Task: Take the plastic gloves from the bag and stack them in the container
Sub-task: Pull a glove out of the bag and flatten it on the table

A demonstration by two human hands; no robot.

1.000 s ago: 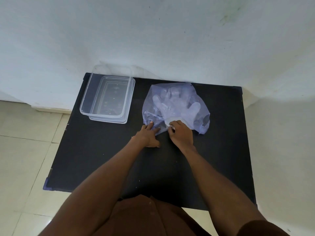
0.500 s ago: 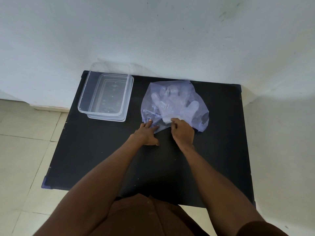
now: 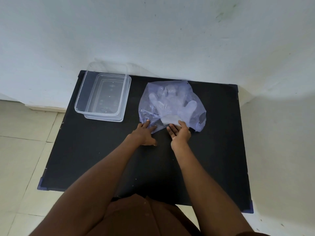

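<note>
Right hand has been turned palm-up at the bag mouth since the earlier frame, fingers apart under a glove cuff. Left hand is pressed flat, fingers spread, on the bag's near edge. Gloves are seen inside the bag on the black table; the clear container is left well apart.

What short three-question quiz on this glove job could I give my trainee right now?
1. True or false: the container already holds gloves.
2. Where are the gloves? A) inside the bag B) loose on the table C) on the floor
3. Fill in: the left hand presses the bag's near ____.

Key
1. False, it looks empty.
2. A
3. edge; the right hand works at the opening beside it.
</note>
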